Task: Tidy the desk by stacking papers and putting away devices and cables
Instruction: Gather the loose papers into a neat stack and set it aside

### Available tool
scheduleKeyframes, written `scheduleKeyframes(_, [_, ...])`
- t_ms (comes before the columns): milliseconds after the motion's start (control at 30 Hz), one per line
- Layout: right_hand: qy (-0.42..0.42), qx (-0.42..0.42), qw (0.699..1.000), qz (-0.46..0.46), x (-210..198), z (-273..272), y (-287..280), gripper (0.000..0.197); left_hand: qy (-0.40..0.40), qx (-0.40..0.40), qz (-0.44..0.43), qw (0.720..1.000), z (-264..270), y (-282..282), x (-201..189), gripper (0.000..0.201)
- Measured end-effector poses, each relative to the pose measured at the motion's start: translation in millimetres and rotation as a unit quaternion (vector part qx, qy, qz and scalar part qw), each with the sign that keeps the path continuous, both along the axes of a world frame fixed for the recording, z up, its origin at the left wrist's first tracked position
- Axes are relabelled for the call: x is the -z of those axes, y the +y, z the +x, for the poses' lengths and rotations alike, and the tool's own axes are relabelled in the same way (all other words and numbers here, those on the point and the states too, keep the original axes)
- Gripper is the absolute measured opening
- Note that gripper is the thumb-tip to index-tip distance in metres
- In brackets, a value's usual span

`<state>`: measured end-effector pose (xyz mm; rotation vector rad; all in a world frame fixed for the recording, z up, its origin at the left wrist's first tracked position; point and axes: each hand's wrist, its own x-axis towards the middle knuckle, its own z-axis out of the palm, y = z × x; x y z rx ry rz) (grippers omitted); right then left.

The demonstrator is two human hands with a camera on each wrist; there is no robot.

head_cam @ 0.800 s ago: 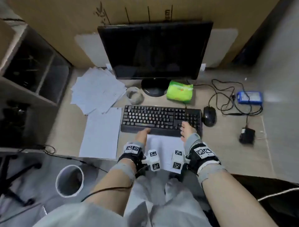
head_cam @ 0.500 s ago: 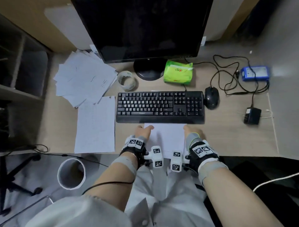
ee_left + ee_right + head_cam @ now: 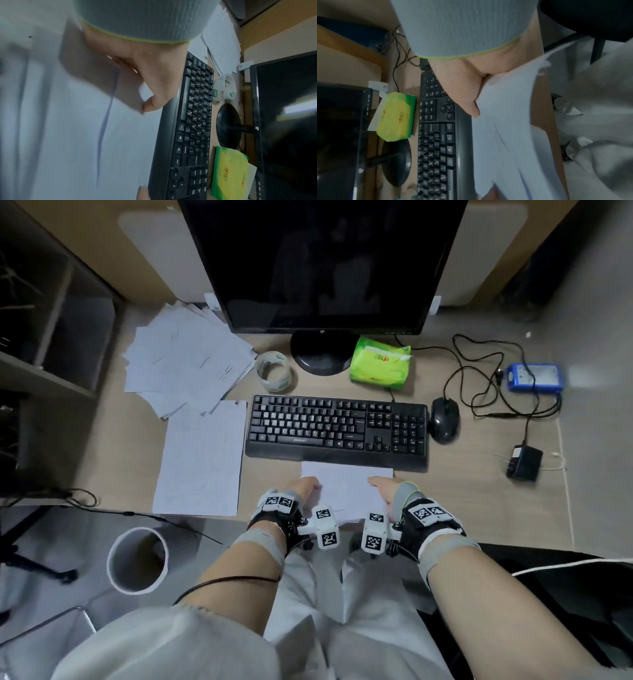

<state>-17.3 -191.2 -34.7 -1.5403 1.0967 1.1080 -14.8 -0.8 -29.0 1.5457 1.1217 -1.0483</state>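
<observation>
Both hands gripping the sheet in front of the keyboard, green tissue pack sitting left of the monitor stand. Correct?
Not quite. The green tissue pack sits right of the monitor stand, as the head view shows; the tape roll is on its left. The rest holds: left hand and right hand grip the sheet in front of the keyboard.

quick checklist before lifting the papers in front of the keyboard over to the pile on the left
1. Left hand grips the paper stack: ok.
2. Right hand grips its other edge: ok.
3. Stack out from under the keyboard: cannot tell, far edge meets it.
4. Sheets squared up: not ok, edges fan in the right wrist view.
5. Single sheet on the left lies flat: ok.
6. Tape roll off the scattered pile: ok.
</observation>
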Motion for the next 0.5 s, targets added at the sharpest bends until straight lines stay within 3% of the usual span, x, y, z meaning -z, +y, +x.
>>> scheduleKeyframes(100, [-0.025, 0.053, 0.998, 0.011, 7.7, -1.0, -9.3, 0.073, -0.022, 0.004, 0.003, 1.0, -5.4, -5.1, -17.1, 0.023])
scheduleKeyframes(233, [-0.06, 0.079, 0.995, 0.008, -15.2, -5.8, -19.2, 0.085, -0.063, -0.006, 0.012, 0.998, -9.2, -10.5, -32.0, 0.017])
scheduleKeyframes(333, [-0.097, 0.123, 0.987, 0.023, -55.6, -11.8, -19.2, 0.059, -0.097, -0.03, 0.008, 0.995, -15.2, -13.0, -60.0, 0.018])
scheduleKeyframes(400, [-0.12, 0.131, 0.984, 0.035, -61.1, -6.0, -21.8, 0.04, -0.109, -0.027, 0.004, 0.994, -13.8, -13.2, -69.8, 0.019])
scheduleKeyframes(500, [-0.153, 0.143, 0.978, 0.017, -62.0, 3.7, -22.9, 0.04, -0.136, -0.029, -0.049, 0.989, -9.8, -8.6, -78.3, 0.011])
